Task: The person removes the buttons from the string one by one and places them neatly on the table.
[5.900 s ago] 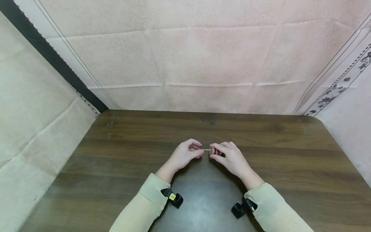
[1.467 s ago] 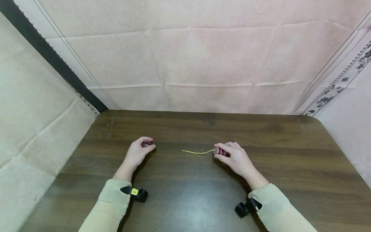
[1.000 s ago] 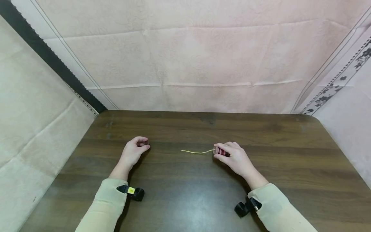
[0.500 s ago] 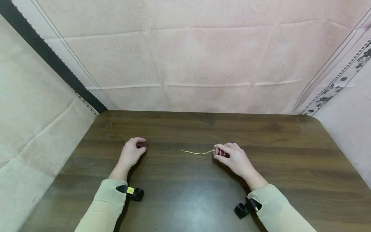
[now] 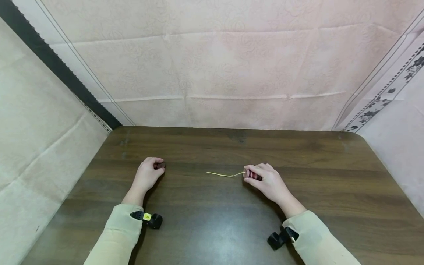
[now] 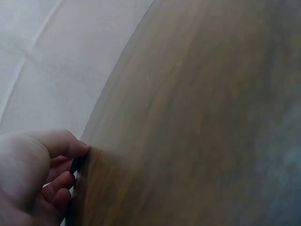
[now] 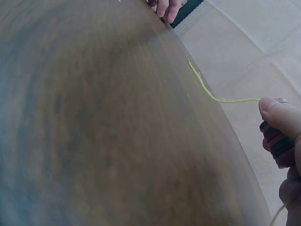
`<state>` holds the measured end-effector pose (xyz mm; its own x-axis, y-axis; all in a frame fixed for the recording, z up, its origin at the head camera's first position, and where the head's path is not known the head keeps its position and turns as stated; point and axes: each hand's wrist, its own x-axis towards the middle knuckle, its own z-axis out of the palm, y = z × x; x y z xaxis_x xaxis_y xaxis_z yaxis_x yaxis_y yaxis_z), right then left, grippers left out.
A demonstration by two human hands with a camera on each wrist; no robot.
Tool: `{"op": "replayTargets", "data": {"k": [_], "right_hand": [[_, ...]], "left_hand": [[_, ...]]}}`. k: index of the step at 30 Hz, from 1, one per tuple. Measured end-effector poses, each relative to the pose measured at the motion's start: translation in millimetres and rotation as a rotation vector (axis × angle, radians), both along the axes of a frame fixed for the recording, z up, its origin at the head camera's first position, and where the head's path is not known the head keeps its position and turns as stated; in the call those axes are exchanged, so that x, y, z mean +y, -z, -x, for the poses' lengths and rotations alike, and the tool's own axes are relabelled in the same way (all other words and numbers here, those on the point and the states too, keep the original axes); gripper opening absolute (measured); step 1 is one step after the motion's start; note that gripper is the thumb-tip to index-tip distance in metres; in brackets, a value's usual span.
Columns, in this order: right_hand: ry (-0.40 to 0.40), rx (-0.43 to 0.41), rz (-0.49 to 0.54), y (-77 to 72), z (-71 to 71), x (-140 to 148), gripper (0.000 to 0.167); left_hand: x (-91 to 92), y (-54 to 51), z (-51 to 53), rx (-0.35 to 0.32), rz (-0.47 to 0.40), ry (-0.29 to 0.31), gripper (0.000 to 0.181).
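My right hand holds a short stack of round, striped discs in dark red, pink and black between thumb and fingers. A yellow cord comes out of the stack's left end and points left with a slight bend, its tip free. In the right wrist view another bit of yellow cord shows below the hand. Far to the left, my left hand pinches a small dark reddish-brown piece, seemingly another disc. The fingers hide much of it, so its full shape cannot be told.
Both hands work over a brown wood-grain table. Pale patterned cloth hangs behind its far edge and along the sides. Black wrist cameras sit on both sleeves.
Several seconds ago my left hand was at the cord's end beside the stack. It has moved left, away from the cord, and the dark piece shows more. My right hand has hardly moved.
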<state>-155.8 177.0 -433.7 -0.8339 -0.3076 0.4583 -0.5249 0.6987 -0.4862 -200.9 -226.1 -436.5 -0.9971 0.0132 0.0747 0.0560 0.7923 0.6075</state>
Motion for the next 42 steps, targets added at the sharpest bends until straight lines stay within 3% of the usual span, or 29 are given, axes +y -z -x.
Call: {"op": "replayTargets", "data": {"k": [11, 16, 20, 35, 42], "right_hand": [[0.000, 0.004, 0.009, 0.7, 0.2, 0, 0.034], [0.001, -0.006, 0.012, 1.1, 1.1, -1, 0.034], [-0.005, 0.005, 0.013, 1.6, 1.5, -2, 0.034], [-0.007, -0.048, 0.010, -1.9, -0.6, -3, 0.036], [-0.011, -0.048, 0.021, -0.7, 0.5, -5, 0.035]], "left_hand": [[1.6, -4.5, -1.4, -0.009, 0.009, -0.003, 0.037], [10.6, -10.1, -5.0, 0.048, -0.031, -0.037, 0.042], [22.2, -13.5, -6.1, 0.086, -0.073, -0.026, 0.042], [106.8, -10.1, -6.8, 0.074, -0.195, 0.176, 0.035], [140.5, -5.4, -11.6, 0.012, -0.259, 0.269, 0.030]]}}
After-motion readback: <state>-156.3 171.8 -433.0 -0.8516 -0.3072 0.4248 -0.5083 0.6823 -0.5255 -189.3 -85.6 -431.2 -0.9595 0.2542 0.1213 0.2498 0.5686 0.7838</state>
